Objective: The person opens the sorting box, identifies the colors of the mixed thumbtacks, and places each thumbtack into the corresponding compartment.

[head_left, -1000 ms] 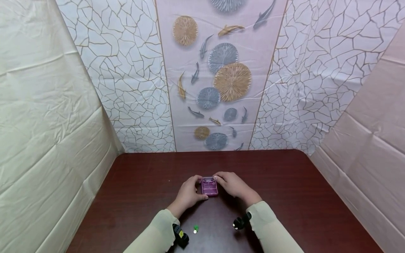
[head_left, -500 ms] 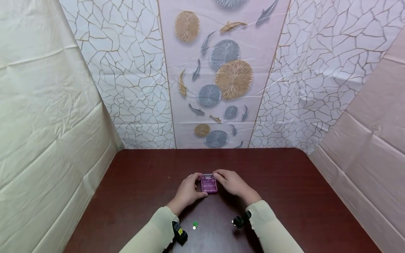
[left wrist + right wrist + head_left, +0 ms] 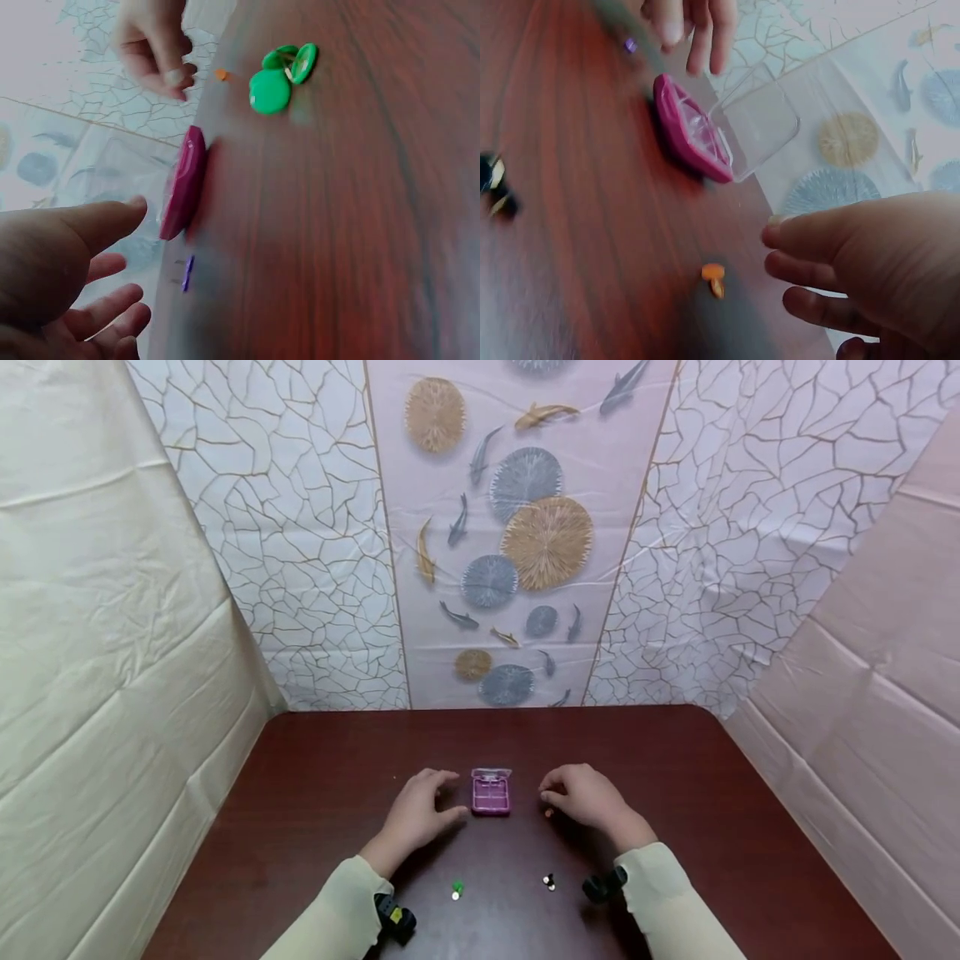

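A small magenta pill box (image 3: 491,797) with divided compartments stands on the table, its clear lid (image 3: 757,124) raised at the back. To its left, my left hand (image 3: 417,812) is apart from it, fingers loosely spread and holding nothing. My right hand (image 3: 588,797) hovers to the right of the box with relaxed, bent fingers and nothing in them. Orange thumbtacks (image 3: 713,273) lie on the table close by the right fingertips. Near the left fingers is a purple thumbtack (image 3: 187,274), hidden behind that hand in the head view.
Several green thumbtacks (image 3: 271,88) lie nearer the front, left of centre. Black thumbtacks (image 3: 550,882) lie to their right, beside the right wrist's camera (image 3: 604,886). The dark red table (image 3: 337,739) ends at a patterned curtain (image 3: 330,610) behind.
Both hands have let go of the pill box and drawn apart, the left to the left, the right to the right. The orange and black thumbtacks now show in the head view.
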{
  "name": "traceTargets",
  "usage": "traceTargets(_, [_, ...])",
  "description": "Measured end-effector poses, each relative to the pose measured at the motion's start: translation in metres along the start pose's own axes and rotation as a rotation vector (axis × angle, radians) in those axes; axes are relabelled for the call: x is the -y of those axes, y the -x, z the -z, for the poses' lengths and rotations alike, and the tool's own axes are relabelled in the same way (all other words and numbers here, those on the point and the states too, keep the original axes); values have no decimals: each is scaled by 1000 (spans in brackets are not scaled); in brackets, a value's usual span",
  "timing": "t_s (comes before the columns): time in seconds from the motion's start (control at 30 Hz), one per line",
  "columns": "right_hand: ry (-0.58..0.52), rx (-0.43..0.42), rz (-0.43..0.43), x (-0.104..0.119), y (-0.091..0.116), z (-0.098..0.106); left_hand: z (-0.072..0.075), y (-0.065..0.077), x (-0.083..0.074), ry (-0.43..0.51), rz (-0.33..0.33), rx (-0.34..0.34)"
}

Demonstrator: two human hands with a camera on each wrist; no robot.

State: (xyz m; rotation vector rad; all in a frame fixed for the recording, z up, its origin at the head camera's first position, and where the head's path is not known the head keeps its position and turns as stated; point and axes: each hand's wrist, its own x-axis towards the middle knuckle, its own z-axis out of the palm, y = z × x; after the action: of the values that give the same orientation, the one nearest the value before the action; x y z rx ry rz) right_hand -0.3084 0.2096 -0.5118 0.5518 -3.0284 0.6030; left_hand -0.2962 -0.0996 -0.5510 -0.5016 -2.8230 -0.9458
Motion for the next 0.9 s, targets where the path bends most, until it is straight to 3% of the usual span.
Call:
traceTargets(0.3, [57,35,68,-7,14,-4,13,17,2,-113,20,-19])
traceTargets(0.53, [100,29,81,-7,15,-9,10,22,3,-138,-24,-4])
traceTargets(0.9, [115,3,86,-4,18,-12,3,25,8,-148,-22,12])
